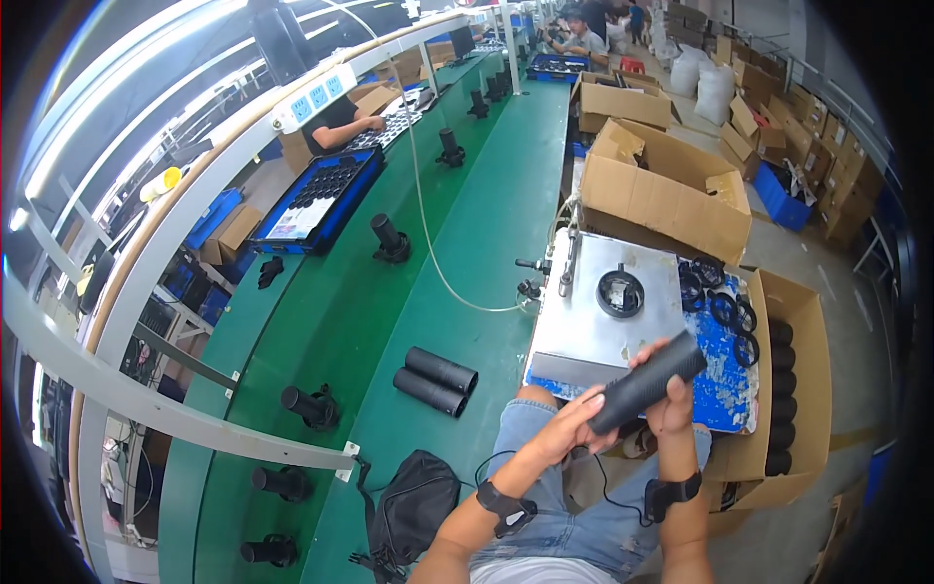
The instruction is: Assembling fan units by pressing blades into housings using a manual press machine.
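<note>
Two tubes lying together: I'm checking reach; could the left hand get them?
Probably, once the left hand releases the held tube; the way over the knee to the lying tubes looks free.

One held tube (648, 383), two tubes (441, 369) lying paired, one black bag (416, 508)

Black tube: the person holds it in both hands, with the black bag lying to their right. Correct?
Wrong side: the head view shows the black bag lying to the person's left. The left hand and right hand do hold the black tube.
</note>
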A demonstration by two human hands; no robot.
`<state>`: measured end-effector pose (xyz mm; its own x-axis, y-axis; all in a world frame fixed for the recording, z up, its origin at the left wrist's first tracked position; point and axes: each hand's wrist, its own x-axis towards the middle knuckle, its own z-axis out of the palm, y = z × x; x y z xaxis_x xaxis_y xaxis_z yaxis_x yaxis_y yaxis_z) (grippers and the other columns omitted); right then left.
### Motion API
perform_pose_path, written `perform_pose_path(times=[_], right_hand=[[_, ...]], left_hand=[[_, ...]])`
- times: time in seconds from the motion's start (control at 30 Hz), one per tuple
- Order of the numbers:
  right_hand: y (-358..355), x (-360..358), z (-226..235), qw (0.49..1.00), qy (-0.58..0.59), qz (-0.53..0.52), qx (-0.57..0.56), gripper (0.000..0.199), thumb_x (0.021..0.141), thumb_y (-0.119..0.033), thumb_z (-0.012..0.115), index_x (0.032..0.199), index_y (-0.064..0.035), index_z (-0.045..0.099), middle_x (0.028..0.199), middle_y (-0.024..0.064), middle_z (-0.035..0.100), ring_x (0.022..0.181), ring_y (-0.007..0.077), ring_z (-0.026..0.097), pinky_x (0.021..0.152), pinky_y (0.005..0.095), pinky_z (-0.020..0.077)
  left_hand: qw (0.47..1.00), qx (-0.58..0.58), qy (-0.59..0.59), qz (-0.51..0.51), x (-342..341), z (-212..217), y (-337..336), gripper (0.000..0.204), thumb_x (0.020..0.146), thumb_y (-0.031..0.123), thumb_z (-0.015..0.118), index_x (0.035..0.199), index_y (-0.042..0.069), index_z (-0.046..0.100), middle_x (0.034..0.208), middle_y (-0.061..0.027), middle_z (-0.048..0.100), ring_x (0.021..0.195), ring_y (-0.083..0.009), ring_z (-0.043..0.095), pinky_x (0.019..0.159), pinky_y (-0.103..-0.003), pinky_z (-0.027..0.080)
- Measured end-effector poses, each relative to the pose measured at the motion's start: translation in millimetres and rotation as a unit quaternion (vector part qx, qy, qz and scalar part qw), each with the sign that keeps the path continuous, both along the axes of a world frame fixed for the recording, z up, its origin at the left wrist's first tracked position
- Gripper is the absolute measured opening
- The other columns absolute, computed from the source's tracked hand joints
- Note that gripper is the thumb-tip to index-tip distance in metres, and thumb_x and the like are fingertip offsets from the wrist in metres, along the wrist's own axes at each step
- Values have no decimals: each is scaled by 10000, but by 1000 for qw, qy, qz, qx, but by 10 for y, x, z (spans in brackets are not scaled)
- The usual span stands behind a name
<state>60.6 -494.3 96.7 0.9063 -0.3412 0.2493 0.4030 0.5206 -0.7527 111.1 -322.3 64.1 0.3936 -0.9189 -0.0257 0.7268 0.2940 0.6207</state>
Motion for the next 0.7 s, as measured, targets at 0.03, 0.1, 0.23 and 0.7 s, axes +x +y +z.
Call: perform_pose_path(times=[0.03,0.1,0.23,0.7], right_hand=[[-26,41,-29,999,3,-34,13,669,740,-358,775,1234,-37,458,1085,137,585,1036,272,576,945,394,450],[-27,125,9,994,27,-76,72,634,790,-353,744,1259,-43,453,1150,115,562,1087,267,547,1001,403,415],[-220,89,70,994,-67,35,75,754,804,-410,723,1353,-48,355,1198,103,498,1182,280,463,1045,392,371],[-818,805,356,963,-65,-89,-245,496,769,-176,664,1198,-43,454,1086,76,503,1087,218,490,1011,354,352]], left_hand=[[995,46,-47,70,-3,118,-30,528,911,300,631,1316,44,408,877,-68,587,626,-102,530,566,-213,438],[898,34,-328,292,28,27,-196,649,852,168,703,1379,65,338,911,-47,550,716,-87,509,643,-208,432],[913,68,-333,225,47,230,-193,733,792,36,733,1388,20,307,1285,-101,437,1199,-184,443,1007,-318,375],[977,149,-151,5,329,-381,-313,456,1003,415,433,1263,41,452,813,-57,638,674,-116,597,621,-218,460]])
